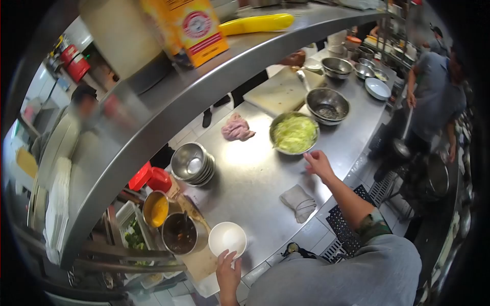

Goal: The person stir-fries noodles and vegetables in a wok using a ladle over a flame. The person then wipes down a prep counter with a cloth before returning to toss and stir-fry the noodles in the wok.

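Note:
A small white bowl (217, 235) with white contents sits at the near left edge of the steel table. My left hand (228, 271) grips its near rim, fingertips over the edge. Farther right, my right hand (319, 164) is at the near rim of a metal bowl (274, 145) filled with shredded pale-green leaves (295, 132). The fingers of that hand are drawn together, and I cannot tell what is between them. A folded grey cloth (298, 203) lies below my right forearm.
Stacked metal bowls (191, 163) and a pink cloth (237, 127) are on the table (245, 188). Pots of orange (158, 208) and dark sauce (179, 233) stand left. A steel shelf (153, 97) crosses overhead. A person (434, 86) holding a ladle stands right.

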Motion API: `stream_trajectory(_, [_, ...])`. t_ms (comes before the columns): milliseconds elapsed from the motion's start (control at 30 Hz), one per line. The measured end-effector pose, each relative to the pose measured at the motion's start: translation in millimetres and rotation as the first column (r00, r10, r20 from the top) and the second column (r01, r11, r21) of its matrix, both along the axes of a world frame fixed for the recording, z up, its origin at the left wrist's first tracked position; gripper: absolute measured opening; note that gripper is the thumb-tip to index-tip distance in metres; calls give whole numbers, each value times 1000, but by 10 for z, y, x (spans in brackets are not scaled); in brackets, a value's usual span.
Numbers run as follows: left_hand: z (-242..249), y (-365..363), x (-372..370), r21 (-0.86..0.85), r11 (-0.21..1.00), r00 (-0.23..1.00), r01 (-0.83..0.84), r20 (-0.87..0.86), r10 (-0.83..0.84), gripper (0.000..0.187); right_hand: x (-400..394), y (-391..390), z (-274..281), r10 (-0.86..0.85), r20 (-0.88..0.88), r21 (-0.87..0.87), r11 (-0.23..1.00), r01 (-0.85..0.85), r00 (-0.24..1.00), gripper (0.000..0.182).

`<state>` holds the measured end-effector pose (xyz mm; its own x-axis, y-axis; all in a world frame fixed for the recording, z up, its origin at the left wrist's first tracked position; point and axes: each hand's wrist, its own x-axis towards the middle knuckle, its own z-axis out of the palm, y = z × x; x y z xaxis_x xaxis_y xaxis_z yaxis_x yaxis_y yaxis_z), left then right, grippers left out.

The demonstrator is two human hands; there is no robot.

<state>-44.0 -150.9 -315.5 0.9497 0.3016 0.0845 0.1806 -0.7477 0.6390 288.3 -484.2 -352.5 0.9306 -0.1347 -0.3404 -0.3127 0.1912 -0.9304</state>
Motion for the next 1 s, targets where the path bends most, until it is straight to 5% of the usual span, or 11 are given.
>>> stream_trajectory(67, [-33, 33, 29, 37, 999, 1000, 2, 31, -4, 23, -341, -38, 28, 417, 114, -681, 693, -235, 902, 68])
stream_trajectory(167, [78, 14, 67, 85, 995, 996, 56, 59, -61, 18, -940, 99, -329, 847, 80, -946, 231, -228, 525, 69])
stream_trajectory(300, [373, -117, 61, 28, 999, 999, 32, 40, -33, 11, -972, 268, -522, 734, 223, -928, 362, -92, 641, 63])
stream_trajectory(433, [630, -128, -161, 43, 999, 999, -7, 41, 5, 12, -124, 564, -697, 151, 381, -852, 441, 283, 912, 57])
stream_trajectory(533, [716, -142, -308, 48, 999, 999, -20, 26, 19, 13, 318, 1077, -739, 210, 309, -916, 330, 230, 928, 57])
stream_trajectory(633, [811, -193, -338, 54, 997, 998, -59, -17, 60, 14, 498, 1599, -501, 459, 352, -815, 578, 26, 816, 50])
stream_trajectory(667, [842, -217, -365, 37, 996, 996, -84, -34, 85, 14, 489, 1895, -780, 424, 603, -733, 628, 260, 676, 41])
stream_trajectory(700, [880, -231, -397, 41, 996, 995, -81, -50, 83, 14, 296, 1997, -547, 544, 506, -741, 671, 14, 670, 37])
stream_trajectory(867, [912, -120, -536, 35, 987, 984, -159, -78, 161, 16, -911, 2137, -714, 859, 492, -802, 511, -309, 143, 51])
stream_trajectory(967, [833, -5, -856, 61, 962, 963, -268, -6, 269, 17, -856, 1746, -529, 896, 434, -574, 358, -737, 97, 56])
stream_trajectory(1000, [865, -24, -950, -27, 912, 909, -409, -97, 405, 17, -768, 1592, -362, 888, 362, -427, 427, -797, 282, 57])
